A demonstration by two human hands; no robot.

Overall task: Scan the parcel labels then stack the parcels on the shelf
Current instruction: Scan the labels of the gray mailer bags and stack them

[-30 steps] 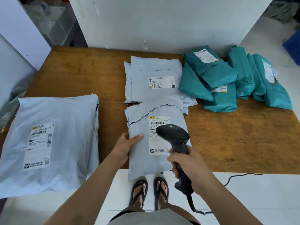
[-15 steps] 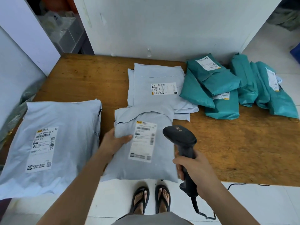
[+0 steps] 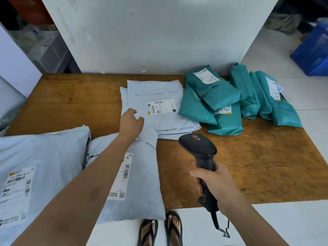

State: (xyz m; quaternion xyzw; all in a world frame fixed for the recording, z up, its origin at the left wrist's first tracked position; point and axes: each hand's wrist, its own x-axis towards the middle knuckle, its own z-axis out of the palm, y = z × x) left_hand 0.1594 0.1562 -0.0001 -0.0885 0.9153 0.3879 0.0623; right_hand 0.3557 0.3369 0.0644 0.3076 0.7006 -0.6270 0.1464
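My right hand (image 3: 215,185) grips the handle of a black barcode scanner (image 3: 199,150), held above the wooden table's (image 3: 248,166) front edge. My left hand (image 3: 131,123) reaches across to the near left corner of a stack of grey parcels (image 3: 156,103) at the table's middle, fingers loosely bent and touching the top one beside its white label (image 3: 161,107). Beneath my left forearm lies a grey parcel (image 3: 140,183), label up, next to a large grey parcel (image 3: 39,174) at the left.
Several teal parcels (image 3: 218,100) lie heaped at the back right of the table, more of them (image 3: 264,98) at the right edge. A white wall panel (image 3: 159,32) rises behind the table. A blue crate (image 3: 312,52) stands on the floor far right. The scanner's cable hangs below my right hand.
The grey parcel that my left hand held has been slid left beside the large parcel and let go. My left hand has reached forward to the grey stack. The scanner stays in my right hand.
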